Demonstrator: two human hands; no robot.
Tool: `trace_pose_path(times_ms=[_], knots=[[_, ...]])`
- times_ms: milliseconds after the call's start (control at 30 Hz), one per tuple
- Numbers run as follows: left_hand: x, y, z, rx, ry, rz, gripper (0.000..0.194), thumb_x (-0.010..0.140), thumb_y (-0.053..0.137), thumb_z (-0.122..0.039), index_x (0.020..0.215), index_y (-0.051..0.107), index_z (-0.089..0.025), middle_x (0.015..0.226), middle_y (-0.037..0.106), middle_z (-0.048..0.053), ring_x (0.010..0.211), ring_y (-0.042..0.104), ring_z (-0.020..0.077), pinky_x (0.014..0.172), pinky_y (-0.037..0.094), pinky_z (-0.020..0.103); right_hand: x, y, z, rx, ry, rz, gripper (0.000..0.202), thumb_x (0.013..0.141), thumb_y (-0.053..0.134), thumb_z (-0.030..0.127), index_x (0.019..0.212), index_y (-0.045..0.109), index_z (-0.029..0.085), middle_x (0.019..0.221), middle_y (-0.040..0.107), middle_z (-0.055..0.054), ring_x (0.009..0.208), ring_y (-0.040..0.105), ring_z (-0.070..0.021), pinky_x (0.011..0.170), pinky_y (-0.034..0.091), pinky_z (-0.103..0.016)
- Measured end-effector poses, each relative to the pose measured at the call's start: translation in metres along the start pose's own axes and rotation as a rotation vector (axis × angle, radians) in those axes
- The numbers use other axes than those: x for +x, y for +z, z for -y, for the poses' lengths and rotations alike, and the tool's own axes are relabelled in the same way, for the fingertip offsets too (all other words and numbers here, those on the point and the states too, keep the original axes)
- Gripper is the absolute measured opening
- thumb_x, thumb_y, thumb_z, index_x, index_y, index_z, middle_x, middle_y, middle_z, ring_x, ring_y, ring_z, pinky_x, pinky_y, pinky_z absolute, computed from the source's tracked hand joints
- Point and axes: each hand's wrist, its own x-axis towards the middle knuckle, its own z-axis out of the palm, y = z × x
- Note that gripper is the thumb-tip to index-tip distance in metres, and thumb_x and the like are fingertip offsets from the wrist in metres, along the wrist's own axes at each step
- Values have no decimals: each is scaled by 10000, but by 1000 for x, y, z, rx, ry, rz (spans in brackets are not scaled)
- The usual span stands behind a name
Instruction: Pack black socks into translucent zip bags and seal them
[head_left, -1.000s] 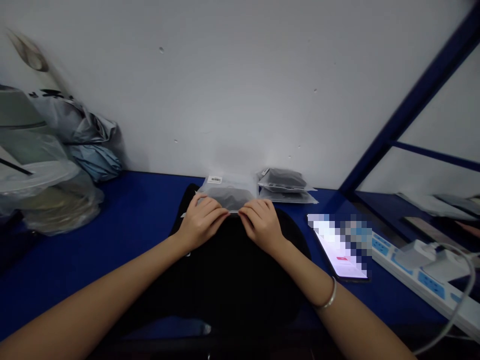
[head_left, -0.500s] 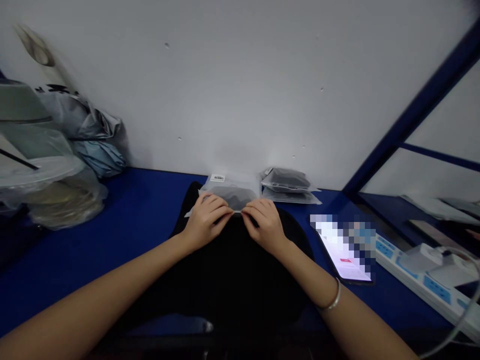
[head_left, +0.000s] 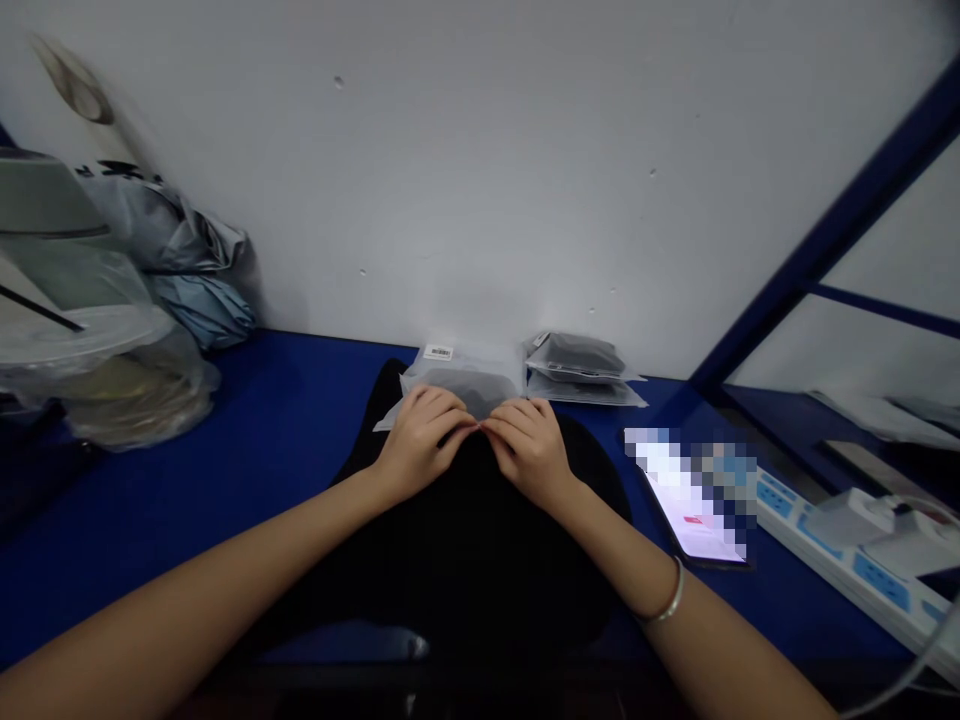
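A frosted plastic bag [head_left: 480, 382] with a barcode label and something dark inside lies at the centre, at the far end of a black cloth [head_left: 465, 560]. My left hand [head_left: 429, 440] pinches the near edge of this bag, thumb against fingers. Right beside it, my right hand [head_left: 531, 450] pinches the same edge, and the fingertips of both hands nearly touch. Between the fingertips the bag's edge is mostly hidden.
Two stacked bags with dark contents [head_left: 581, 360] lie behind my right hand. A lit phone [head_left: 694, 510] and a white power strip [head_left: 832, 560] are on the right. Plastic-wrapped items [head_left: 127, 380] crowd the left side of the blue table [head_left: 300, 390].
My left hand has slid slightly right along the bag's edge, so the gap between my fingertips has closed. The view has shifted a little.
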Motion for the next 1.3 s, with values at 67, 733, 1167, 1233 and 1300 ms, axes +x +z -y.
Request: trace_pose_path(times_ms=[67, 733, 1167, 1233, 1300], knots=[[-1, -1, 1, 21, 9, -26, 68, 808, 520, -187, 777, 578, -168, 732, 580, 6, 744, 509, 135, 756, 371, 333, 0, -1, 0, -32, 24, -28, 138, 828, 452, 121, 804, 581, 160, 788, 645, -24, 788, 543, -134, 712, 353, -305], [3, -17, -3, 226, 453, -275, 200, 734, 618, -167, 932, 595, -185, 787, 637, 20, 804, 557, 148, 859, 390, 373, 7, -16, -18, -268, 110, -93, 303, 801, 424, 86, 1013, 602, 210, 1041, 636, -30, 975, 551, -147, 784, 373, -295], [0, -9, -4, 92, 407, 50, 203, 773, 516, -109, 969, 545, -156, 825, 623, 36, 858, 553, 158, 857, 414, 394, -13, -33, -101, -588, 655, 8, 531, 685, 404, 37, 1175, 509, 212, 1288, 428, -107, 1239, 263, -337, 909, 237, -595], [0, -9, -3, 81, 400, 69, 204, 783, 500, -109, 976, 537, -161, 823, 618, 34, 855, 549, 156, 853, 416, 391, -11, -35, -100, -632, 654, -56, 464, 691, 417, 51, 1099, 566, 216, 1214, 467, -124, 1145, 372, -314, 875, 293, -533], [0, -9, -2, 73, 401, 73, 201, 788, 491, -108, 977, 534, -164, 817, 615, 32, 849, 548, 155, 849, 418, 388, -9, -38, -100, -657, 674, -126, 347, 717, 428, 96, 973, 630, 213, 1040, 541, -122, 980, 471, -273, 810, 343, -464]])
